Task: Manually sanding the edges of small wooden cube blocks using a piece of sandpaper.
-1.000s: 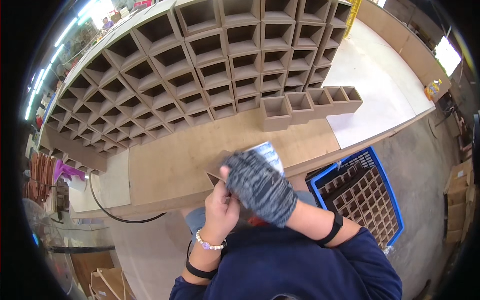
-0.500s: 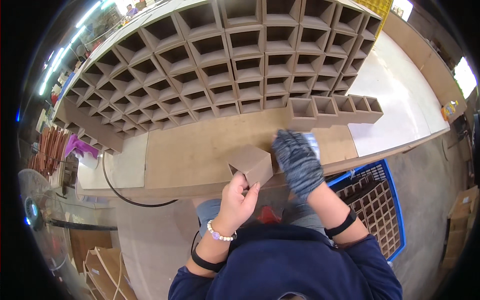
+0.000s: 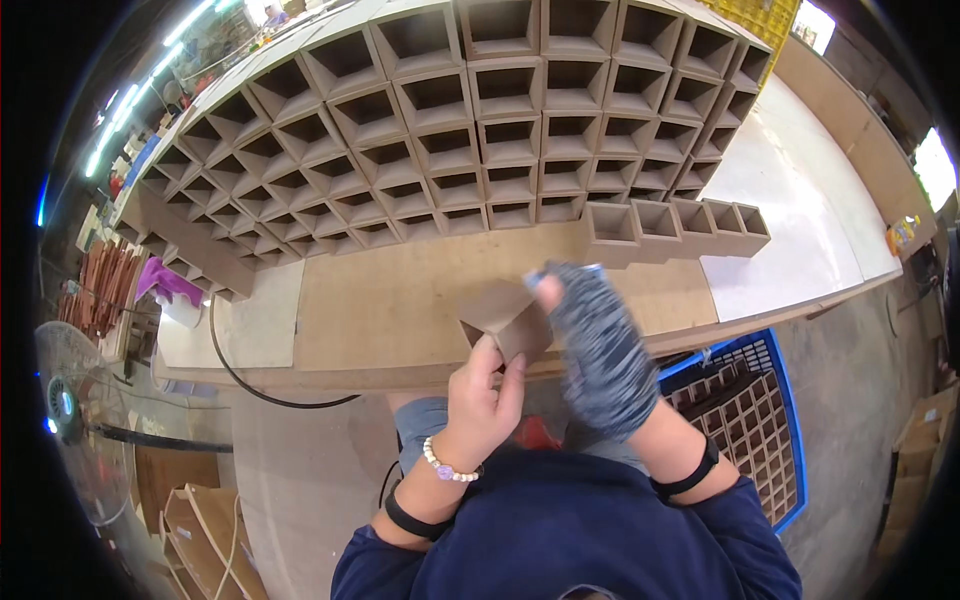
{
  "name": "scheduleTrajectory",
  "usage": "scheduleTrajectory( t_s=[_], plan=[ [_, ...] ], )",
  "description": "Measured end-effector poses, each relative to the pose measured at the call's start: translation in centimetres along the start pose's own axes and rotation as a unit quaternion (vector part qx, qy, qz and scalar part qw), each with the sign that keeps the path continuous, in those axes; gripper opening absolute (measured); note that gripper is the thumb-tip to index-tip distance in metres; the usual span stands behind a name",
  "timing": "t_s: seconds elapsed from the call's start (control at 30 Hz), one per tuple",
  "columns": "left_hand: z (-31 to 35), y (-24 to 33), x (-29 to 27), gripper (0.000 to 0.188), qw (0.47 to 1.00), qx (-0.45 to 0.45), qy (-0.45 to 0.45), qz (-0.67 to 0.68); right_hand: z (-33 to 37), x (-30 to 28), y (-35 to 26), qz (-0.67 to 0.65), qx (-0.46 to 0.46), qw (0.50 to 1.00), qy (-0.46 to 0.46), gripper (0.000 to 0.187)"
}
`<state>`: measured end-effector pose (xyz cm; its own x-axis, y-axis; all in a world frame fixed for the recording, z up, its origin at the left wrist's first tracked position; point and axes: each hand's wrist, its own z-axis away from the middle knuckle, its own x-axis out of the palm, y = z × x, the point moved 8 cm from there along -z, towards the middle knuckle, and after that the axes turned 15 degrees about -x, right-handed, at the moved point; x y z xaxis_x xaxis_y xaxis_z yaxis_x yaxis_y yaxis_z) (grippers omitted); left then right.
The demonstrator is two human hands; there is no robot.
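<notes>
Wooden workbench [image 3: 400, 300] is stretching across the shop, and stacked brown open-fronted boxes [image 3: 450, 130] are filling its far half in a tight grid, with a short single row of three more boxes [image 3: 680, 222] sitting out toward the right end. At the near edge of the bench, about midway along it, the person is holding a small brown cardboard box [image 3: 505, 318] just above the surface. The left hand [image 3: 480, 400], bare and wearing a bead bracelet, is gripping the box from below with its fingers closed on the near corner. The right hand [image 3: 600, 345], in a grey knitted glove and blurred, is lying against the box's right side, one fingertip showing at its top edge; how tightly it is closing cannot be told. A black cable [image 3: 250, 380] is hanging off the bench's left near edge. Below the right near edge, a blue crate [image 3: 770, 380] of divided cardboard cells is standing on the concrete floor, and a fan [image 3: 75, 400] is standing off the left end.
</notes>
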<state>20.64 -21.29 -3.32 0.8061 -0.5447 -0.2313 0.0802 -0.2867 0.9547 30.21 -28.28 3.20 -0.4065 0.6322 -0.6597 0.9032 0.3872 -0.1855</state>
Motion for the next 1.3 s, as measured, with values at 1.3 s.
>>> scheduleTrajectory(
  t_s=[1.3],
  plan=[
    [1.7, 0.8, 1.1, 0.013, 0.983, 0.109, 0.023, -0.148, 1.3, 4.1, 1.4, 0.041, 0.026, 0.991, -0.122, 0.034]
  ],
)
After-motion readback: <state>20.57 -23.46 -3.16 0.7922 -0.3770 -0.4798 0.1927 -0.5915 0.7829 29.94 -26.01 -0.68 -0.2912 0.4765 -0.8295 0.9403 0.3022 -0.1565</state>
